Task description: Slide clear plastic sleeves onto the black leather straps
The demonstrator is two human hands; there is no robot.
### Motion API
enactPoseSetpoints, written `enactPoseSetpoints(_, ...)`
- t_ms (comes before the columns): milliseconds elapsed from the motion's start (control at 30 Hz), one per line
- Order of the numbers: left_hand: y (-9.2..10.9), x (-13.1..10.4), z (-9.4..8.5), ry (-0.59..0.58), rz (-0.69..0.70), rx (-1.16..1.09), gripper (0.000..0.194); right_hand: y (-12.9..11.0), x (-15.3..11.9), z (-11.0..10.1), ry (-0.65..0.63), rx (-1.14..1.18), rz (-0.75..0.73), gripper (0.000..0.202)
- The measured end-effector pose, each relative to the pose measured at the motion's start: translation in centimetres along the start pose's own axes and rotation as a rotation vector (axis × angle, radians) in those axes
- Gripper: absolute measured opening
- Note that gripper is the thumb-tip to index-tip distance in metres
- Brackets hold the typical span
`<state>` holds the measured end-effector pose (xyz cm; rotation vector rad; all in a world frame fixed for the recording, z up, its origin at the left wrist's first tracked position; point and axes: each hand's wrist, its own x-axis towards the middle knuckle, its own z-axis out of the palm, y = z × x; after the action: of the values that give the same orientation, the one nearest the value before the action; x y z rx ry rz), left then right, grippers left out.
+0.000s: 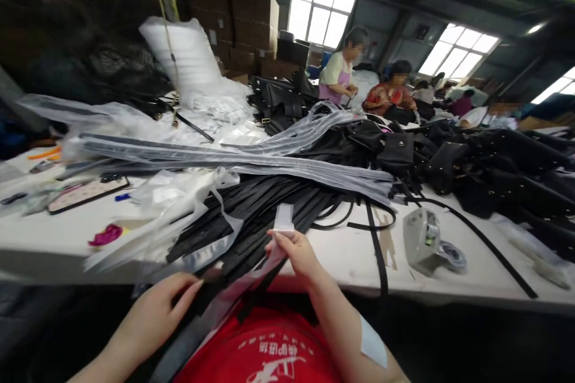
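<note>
My right hand point(294, 251) is closed, pinching the upper end of a long, narrow translucent plastic sleeve point(284, 218). From there the sleeve trails down to the lower left across my lap. My left hand point(168, 299) is at the table's front edge, thumb and fingers drawn together. Its fingertips are blurred by dark straps, so what they grip cannot be made out. Just beyond both hands lies a thick pile of black straps point(256, 209). Across that pile lies a bundle of clear plastic sleeves point(278, 166), with more loose sleeves point(184, 215) to the left.
A grey tape dispenser point(422, 236) stands right of my hands, near a long black strap point(483, 245). Black bags point(449, 161) are heaped at the right. A phone point(87, 194) lies at the left. Co-workers point(339, 75) are across the table.
</note>
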<state>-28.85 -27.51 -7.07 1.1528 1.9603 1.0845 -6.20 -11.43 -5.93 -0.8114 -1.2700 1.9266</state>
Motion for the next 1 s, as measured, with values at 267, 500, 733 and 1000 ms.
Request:
enactPoseSetpoints(267, 6.8, 4.5, 9.1, -0.224, -0.364, -0.838, 0.039, 3.4, -5.9, 2.8, -0.472, -0.437, 0.096, 0.032)
enactPoseSetpoints(500, 6.4, 3.7, 10.4, -0.218, 0.071, -0.497, 0.029, 1.2, -3.8, -1.5, 0.023, -0.303, -0.022, 0.038)
enactPoseSetpoints(733, 5.8, 2.5, 10.1, -0.356, 0.161, -0.190, 0.026, 1.2, -2.3, -1.4, 0.209, -0.228, -0.061, 0.034)
enactPoseSetpoints(1000, 6.2, 3.1, 10.0, -0.184, 0.207, -0.240, 0.032, 2.0, -2.2, -1.3, 0.240, -0.293, -0.147, 0.033)
